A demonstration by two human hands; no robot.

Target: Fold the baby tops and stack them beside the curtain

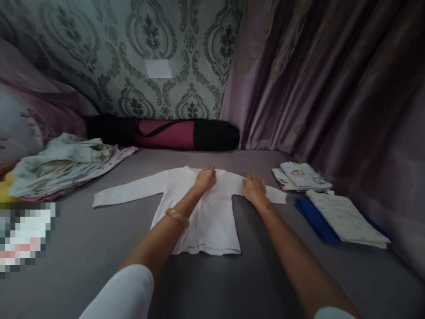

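A small white long-sleeved shirt point(209, 226) lies spread flat on the grey sheet, its neckline away from me and its sleeves out to both sides. My left hand point(206, 178) is at the upper chest near the neckline, with its fingers curled down on the cloth; a bangle circles that wrist. Over the right-hand sleeve, close to the shoulder, is my right hand point(254, 188). Its fingers are slightly blurred but look stretched out and apart, with nothing visible in them. Part of that sleeve is hidden under the hand.
At the right lie folded printed cloths point(303, 176) and a folded pale garment point(347, 217) on blue cloth point(315, 219). A rumpled clothes pile point(66, 159) sits at left. A black and maroon long bag point(166, 134) lines the wall, beside purple curtains point(265, 88).
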